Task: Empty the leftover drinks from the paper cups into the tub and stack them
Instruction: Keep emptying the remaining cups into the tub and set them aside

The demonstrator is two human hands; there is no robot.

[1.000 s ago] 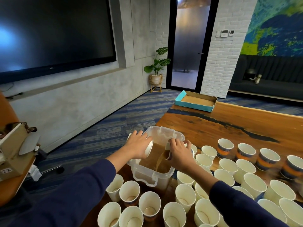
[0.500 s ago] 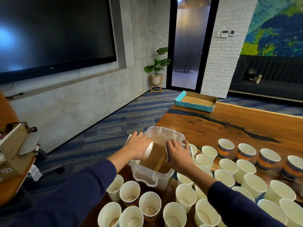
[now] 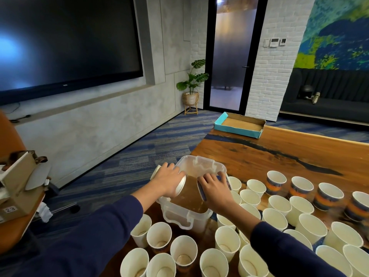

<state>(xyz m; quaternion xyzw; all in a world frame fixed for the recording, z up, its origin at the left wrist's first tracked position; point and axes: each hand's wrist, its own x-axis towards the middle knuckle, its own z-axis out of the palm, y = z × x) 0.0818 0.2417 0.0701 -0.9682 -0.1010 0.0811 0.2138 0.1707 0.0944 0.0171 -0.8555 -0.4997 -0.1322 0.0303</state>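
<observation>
At frame centre, the left hand (image 3: 169,181) and right hand (image 3: 214,188) each grip a tipped paper cup, mouths facing inward over the clear plastic tub (image 3: 201,163) of brown liquid, ready for nesting.

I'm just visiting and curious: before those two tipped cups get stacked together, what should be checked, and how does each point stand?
1. Left hand grips its cup: ok.
2. Right hand grips its cup: ok.
3. Both mouths over the tub: ok.
4. Cups fully drained: cannot tell.
5. Tub has room below the rim: ok.
6. Tub stands level on the table: ok.
</observation>
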